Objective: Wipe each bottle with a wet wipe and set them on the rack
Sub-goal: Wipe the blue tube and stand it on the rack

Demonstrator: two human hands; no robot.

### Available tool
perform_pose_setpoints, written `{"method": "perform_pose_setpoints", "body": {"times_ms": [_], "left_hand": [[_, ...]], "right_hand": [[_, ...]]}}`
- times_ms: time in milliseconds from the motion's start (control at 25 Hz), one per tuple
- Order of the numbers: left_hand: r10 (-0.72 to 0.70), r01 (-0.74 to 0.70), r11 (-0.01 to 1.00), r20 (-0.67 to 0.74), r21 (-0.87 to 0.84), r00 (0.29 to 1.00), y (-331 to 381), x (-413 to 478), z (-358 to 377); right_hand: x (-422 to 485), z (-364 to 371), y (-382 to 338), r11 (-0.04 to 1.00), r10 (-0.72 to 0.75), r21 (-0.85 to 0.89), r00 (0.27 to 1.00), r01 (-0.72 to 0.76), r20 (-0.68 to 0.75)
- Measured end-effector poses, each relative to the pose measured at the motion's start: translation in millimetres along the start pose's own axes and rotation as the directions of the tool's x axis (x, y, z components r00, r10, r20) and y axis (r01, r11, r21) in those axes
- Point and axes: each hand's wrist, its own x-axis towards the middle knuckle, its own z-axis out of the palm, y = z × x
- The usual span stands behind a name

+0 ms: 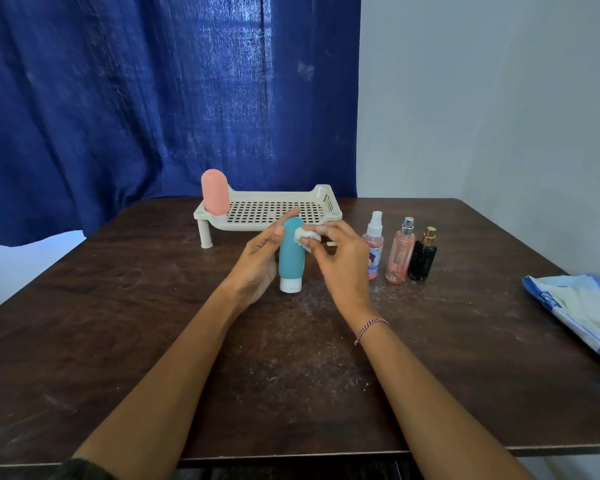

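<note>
A teal squeeze bottle (291, 258) stands cap-down on the dark table (125, 341), its white cap at the bottom. My left hand (258, 261) cups its left side, fingers spread around the back. My right hand (340, 263) pinches a crumpled white wet wipe (303, 239) against the bottle's upper right side. A pink squeeze bottle (215, 196) stands on the left end of the white perforated rack (278, 211) behind. To the right stand a small pink spray bottle (373, 245), a taller pink perfume bottle (400, 254) and a black perfume bottle (423, 258).
A blue and white wipe packet (579, 313) lies at the table's right edge. A blue curtain (153, 98) hangs behind the table, a pale wall to its right. White dust specks cover the tabletop near me.
</note>
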Motion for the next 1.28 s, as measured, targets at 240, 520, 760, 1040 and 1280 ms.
{"method": "perform_pose_setpoints", "body": {"times_ms": [240,520,760,1040,1280], "left_hand": [[-0.034,0.035,0.999,0.027,-0.031,0.999,1,-1,0],[0.024,-0.026,0.998,-0.03,-0.062,0.999,2,0,-5],[0.108,-0.114,0.993,-0.149,-0.027,0.983,6,1,-7],[0.105,-0.135,0.984,-0.24,-0.113,0.965,13,-1,-7],[0.119,-0.159,0.978,-0.268,-0.132,0.956,15,0,-6]], "right_hand": [[-2,3,1,0.999,0.015,0.03,1.0,-0.014,-0.023],[-11,5,-9,0.984,-0.181,0.021,0.978,0.18,0.104],[-17,13,-14,0.937,-0.325,-0.024,0.897,0.347,0.3],[-17,12,-14,0.931,-0.319,-0.041,0.864,0.362,0.389],[-13,8,-11,0.973,-0.229,0.033,0.925,0.23,0.304]]}}
